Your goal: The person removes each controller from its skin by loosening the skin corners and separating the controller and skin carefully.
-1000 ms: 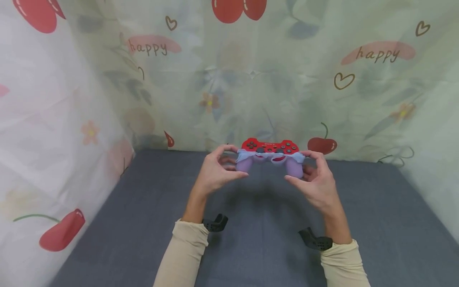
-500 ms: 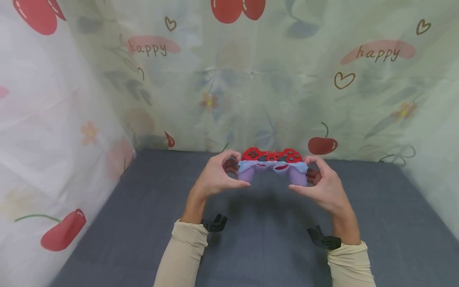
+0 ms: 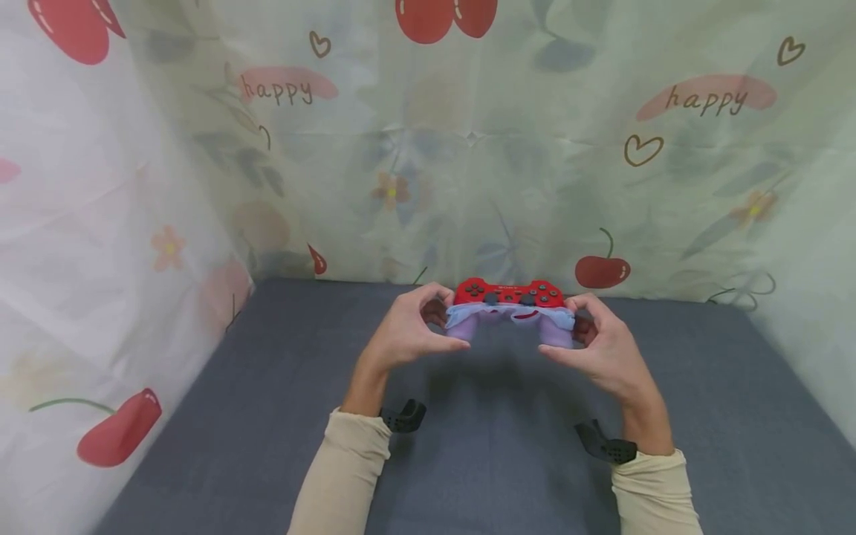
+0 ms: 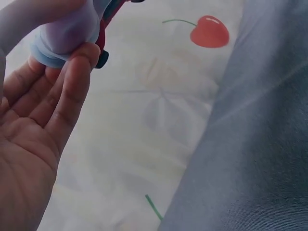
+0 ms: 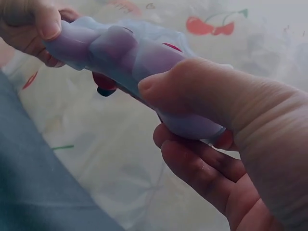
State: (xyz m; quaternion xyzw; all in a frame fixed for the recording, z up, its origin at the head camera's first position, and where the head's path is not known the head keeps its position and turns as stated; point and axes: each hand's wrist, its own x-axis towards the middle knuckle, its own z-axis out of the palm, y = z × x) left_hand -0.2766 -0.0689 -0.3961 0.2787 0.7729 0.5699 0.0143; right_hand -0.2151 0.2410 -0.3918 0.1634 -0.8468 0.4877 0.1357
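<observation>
A red game controller with dark buttons is held up in front of me, its face bare along the far side. A translucent bluish silicone cover wraps its near side and grips, looking purple over the red. My left hand pinches the left grip, thumb on the near end and fingers at the cover's edge. The right hand pinches the other end likewise. In the right wrist view the cover stretches over the grips, with the right thumb pressing it. The left wrist view catches only the controller's left end.
A dark grey cloth-covered table lies beneath the hands. Behind it hangs a pale curtain printed with cherries and flowers, and more of it rises at the left and right. Black wrist cameras sit on both wrists.
Both hands and the controller have come down a little, and the right hand has shifted slightly right. The openings in the cover look narrower now. Both hands keep their grip.
</observation>
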